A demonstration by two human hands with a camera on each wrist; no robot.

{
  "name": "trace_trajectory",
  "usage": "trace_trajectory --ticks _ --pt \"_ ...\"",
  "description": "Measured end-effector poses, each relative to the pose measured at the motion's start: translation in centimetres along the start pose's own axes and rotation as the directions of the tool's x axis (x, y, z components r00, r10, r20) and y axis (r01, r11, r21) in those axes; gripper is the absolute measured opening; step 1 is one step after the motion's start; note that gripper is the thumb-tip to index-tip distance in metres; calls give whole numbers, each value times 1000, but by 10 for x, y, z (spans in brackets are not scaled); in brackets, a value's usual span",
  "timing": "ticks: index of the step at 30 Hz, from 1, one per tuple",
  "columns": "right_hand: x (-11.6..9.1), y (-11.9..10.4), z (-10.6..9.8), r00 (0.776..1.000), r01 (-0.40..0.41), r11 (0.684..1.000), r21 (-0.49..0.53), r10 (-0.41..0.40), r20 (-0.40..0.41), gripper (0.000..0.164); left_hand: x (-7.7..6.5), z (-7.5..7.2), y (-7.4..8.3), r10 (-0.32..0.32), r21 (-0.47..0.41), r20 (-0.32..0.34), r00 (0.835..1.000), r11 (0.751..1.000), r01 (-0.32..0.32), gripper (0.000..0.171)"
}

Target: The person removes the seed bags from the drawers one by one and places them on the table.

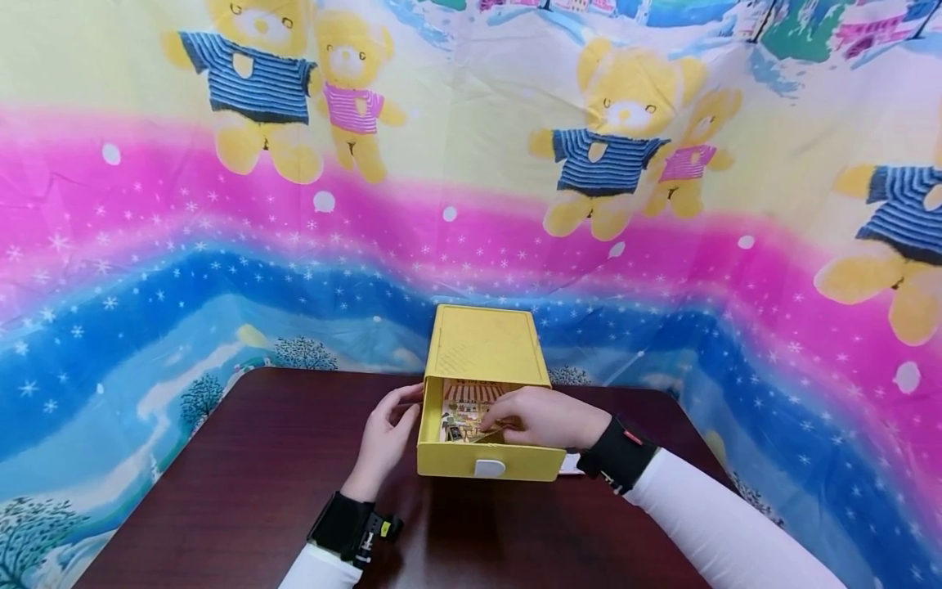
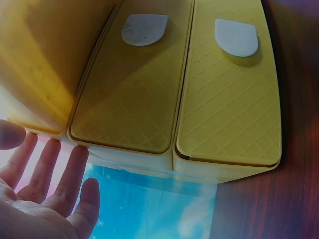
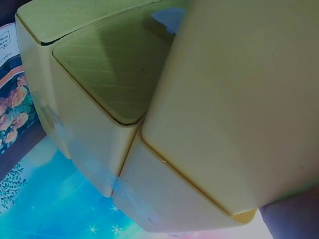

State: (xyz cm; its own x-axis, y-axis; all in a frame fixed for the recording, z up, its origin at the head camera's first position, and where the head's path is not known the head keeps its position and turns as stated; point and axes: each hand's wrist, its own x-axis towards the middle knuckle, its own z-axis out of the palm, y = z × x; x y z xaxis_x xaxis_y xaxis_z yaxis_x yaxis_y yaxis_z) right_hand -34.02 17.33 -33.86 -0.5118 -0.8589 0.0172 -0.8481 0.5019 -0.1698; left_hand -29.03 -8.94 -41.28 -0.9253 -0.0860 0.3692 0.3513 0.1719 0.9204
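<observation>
Clearly, our right hand [image 1: 543, 415] is the nearer one: it reaches over the right wall of the open top drawer [image 1: 491, 460], fingers bent down at the printed card [image 1: 462, 401]. We cannot tell whether they pinch it. The card lies inside, its visible part leftward of those fingers; our hand covers the rest, so its long axis stays uncertain. Walls close in at front and sides, the cabinet [image 1: 486, 339] top overhangs the back, and the open room is upward. Our left hand [image 1: 386, 433], fingers spread, sits beside the cabinet's left side.
</observation>
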Motion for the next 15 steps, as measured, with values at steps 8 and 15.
trace_trajectory --ticks 8,15 --pt "-5 -6 -1 994 -10 999 -50 4 -107 20 5 3 -16 8 7 -16 1000 1000 -8 33" --pt "-9 -6 -2 967 51 991 -121 -80 -242 17 -1 0 3 6 4 -1 1000 1000 -6 31"
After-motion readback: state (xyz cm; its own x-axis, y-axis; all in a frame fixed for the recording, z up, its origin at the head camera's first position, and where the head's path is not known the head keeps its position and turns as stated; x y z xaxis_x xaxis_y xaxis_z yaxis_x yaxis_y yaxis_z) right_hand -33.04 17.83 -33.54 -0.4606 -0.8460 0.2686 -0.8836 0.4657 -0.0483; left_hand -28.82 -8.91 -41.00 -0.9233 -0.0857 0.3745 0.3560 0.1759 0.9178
